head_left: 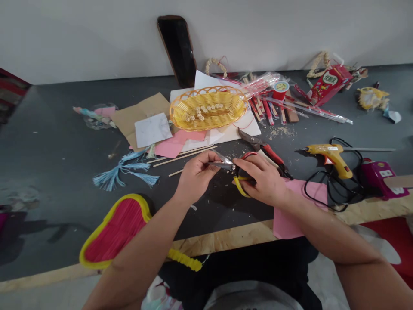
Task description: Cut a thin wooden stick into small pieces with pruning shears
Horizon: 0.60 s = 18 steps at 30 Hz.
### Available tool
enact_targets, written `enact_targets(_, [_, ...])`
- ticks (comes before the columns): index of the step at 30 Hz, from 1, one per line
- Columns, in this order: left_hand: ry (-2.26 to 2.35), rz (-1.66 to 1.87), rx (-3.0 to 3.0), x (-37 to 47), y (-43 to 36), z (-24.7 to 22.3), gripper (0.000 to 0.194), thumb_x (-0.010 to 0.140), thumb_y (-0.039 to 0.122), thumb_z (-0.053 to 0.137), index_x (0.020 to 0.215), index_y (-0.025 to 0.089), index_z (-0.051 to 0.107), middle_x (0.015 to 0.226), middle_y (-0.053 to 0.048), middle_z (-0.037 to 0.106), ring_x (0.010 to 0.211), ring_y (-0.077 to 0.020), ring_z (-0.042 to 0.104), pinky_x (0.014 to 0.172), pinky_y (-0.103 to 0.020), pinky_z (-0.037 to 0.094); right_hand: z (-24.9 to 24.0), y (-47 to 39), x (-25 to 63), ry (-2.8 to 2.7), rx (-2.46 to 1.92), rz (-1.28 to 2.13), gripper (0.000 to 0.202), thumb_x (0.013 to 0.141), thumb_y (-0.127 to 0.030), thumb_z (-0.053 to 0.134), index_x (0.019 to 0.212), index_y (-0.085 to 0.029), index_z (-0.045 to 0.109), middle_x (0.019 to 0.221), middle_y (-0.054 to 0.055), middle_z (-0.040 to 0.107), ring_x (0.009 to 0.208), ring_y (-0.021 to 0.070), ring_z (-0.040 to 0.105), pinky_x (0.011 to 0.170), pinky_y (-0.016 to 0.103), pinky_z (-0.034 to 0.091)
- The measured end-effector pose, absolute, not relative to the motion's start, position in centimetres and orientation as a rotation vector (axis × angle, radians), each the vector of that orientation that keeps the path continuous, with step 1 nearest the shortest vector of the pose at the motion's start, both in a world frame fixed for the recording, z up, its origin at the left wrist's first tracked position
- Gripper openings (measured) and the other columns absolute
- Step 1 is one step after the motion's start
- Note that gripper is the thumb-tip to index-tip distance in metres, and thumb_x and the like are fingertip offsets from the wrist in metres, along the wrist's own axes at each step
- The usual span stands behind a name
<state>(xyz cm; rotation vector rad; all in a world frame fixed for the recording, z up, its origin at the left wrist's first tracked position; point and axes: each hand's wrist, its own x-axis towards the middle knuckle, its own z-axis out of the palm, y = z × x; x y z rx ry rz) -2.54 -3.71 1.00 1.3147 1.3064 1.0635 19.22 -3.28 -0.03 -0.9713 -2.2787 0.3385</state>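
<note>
In my right hand is a pair of scissors with one yellow and one red handle loop, its blades parted and pointing left. My left hand is closed in a pinch at the blade tips; what lies between its fingers is too small to make out. Below the hands are pale crumbs on the dark table. Just behind the scissors are pruning shears with red grips. Several thin wooden sticks lie behind my left hand. Partly under my left forearm is a pink fan-shaped piece with a yellow rim.
A yellow woven basket holds small beige pieces. Paper sheets and a blue tassel lie left. A phone leans on the wall. At right are a yellow glue gun with a cord, a red carton and pink paper.
</note>
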Motion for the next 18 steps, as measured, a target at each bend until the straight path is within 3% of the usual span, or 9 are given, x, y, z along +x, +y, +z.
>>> enact_targets(8, [1.368, 1.072, 1.416, -2.4, -3.8, 1.2, 0.016, 0.085, 0.035, 0.068, 0.081, 0.019, 0.070, 0.077, -0.001, 0.067, 0.072, -0.0161, 0.056, 0.068, -0.026, 0.043, -0.6, -3.2, 19.3, -2.238, -0.991, 0.353, 0.045, 0.086, -0.013, 0.056, 0.130, -0.023, 0.064, 0.110, 0.009, 0.070, 0.103, 0.0228, 0.068, 0.088, 0.036, 0.059])
enact_targets(14, [1.478, 0.792, 1.954, -2.5, -3.0, -0.2, 0.014, 0.086, 0.022, 0.059, 0.082, 0.021, 0.073, 0.090, -0.006, 0.073, 0.094, -0.0241, 0.062, 0.090, -0.037, 0.048, -0.4, -2.2, 19.8, -1.985, -1.073, 0.530, 0.039, 0.089, -0.024, 0.063, 0.128, -0.025, 0.061, 0.108, 0.006, 0.071, 0.088, 0.0188, 0.067, 0.080, 0.033, 0.058])
enact_targets(18, [1.514, 0.637, 2.143, -2.7, -2.7, -1.2, 0.016, 0.089, 0.023, 0.059, 0.083, 0.022, 0.074, 0.092, -0.008, 0.074, 0.094, -0.0273, 0.061, 0.090, -0.042, 0.047, -0.1, -1.8, 20.0, -1.908, -1.047, 0.527, 0.037, 0.091, -0.028, 0.064, 0.128, -0.025, 0.060, 0.104, 0.005, 0.071, 0.085, 0.0183, 0.066, 0.082, 0.036, 0.057])
